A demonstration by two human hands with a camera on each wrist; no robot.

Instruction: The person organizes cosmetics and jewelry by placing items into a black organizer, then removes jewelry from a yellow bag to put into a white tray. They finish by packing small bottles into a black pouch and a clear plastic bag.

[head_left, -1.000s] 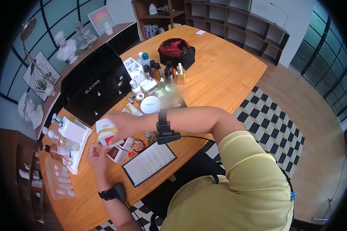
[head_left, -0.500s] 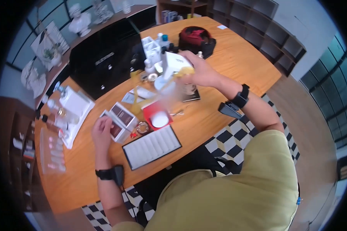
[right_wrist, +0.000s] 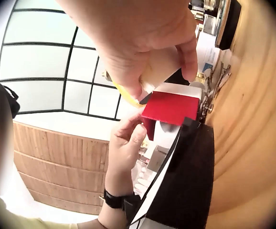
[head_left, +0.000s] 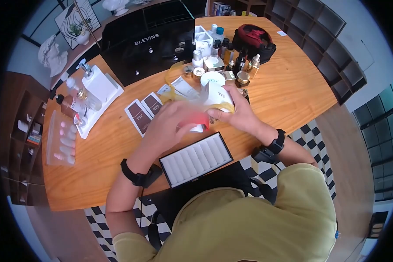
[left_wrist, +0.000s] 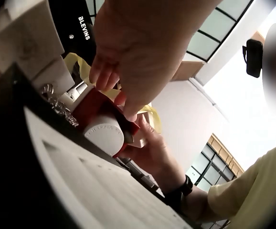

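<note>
My right hand (head_left: 244,115) grips a white box (head_left: 218,95) trailing yellow ribbon, above the table beside a round white container. In the right wrist view, fingers of that hand (right_wrist: 143,43) curl round the white box (right_wrist: 164,67). My left hand (head_left: 168,124), blurred in the head view, is at an open red box (head_left: 201,118). Its thumb and fingertips pinch the red box's edge (right_wrist: 171,107) in the right wrist view. A round white piece (left_wrist: 104,136) lies in the red box in the left wrist view. A tray of white padded rolls (head_left: 196,160) lies nearer the body.
Brown-and-white open boxes (head_left: 139,115) lie left of the hands. Bottles and jars (head_left: 225,52) crowd the back, beside a black glossy case (head_left: 148,43) and a red-and-black bag (head_left: 254,43). A white stand (head_left: 100,105) with bottles occupies the left side.
My left hand has moved right from the brown-and-white box to the red box. My right hand has brought the white box from over the bottles closer to the left hand.
</note>
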